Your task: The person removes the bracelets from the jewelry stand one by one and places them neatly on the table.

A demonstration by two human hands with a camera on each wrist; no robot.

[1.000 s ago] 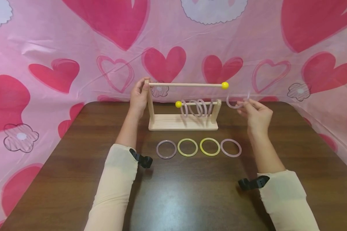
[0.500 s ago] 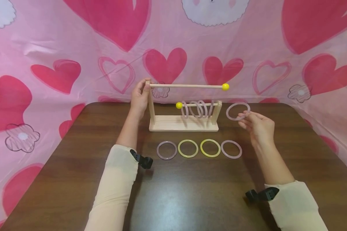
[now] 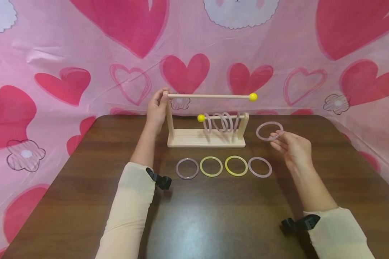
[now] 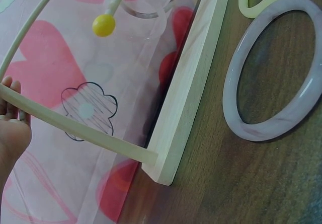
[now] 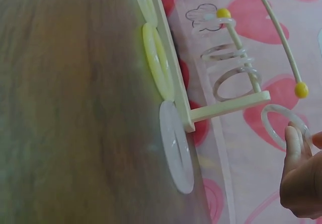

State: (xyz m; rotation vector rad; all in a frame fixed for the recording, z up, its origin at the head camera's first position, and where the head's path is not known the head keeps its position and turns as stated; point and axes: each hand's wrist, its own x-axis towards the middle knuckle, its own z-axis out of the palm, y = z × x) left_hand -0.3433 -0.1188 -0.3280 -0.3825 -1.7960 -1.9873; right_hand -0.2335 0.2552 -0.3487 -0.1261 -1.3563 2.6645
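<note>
A light wooden bangle stand (image 3: 194,139) rises from the table, with two rods at different heights. My left hand (image 3: 156,112) grips the top of its tall left post. That post carries the upper rod (image 3: 210,96), bare and tipped with a yellow ball (image 3: 253,97). Several pale lilac bangles (image 3: 231,123) hang on the lower rod, which ends in another yellow ball (image 3: 201,118). To the right of the stand, my right hand (image 3: 296,147) pinches a pale lilac bangle (image 3: 269,123) at its near edge between thumb and fingers. In the right wrist view this bangle (image 5: 266,126) appears below the upper rod's ball.
In front of the stand lies a row of bangles: a lilac one (image 3: 177,169), a pale yellow one (image 3: 201,166), a brighter yellow one (image 3: 226,166) and another lilac one (image 3: 260,176). Behind the brown table (image 3: 214,223) hangs a pink heart-patterned cloth (image 3: 188,32).
My right hand has come down and toward me, slightly right, lowering the bangle from near the upper rod's tip to beside the short post. My left hand keeps its hold on the stand.
</note>
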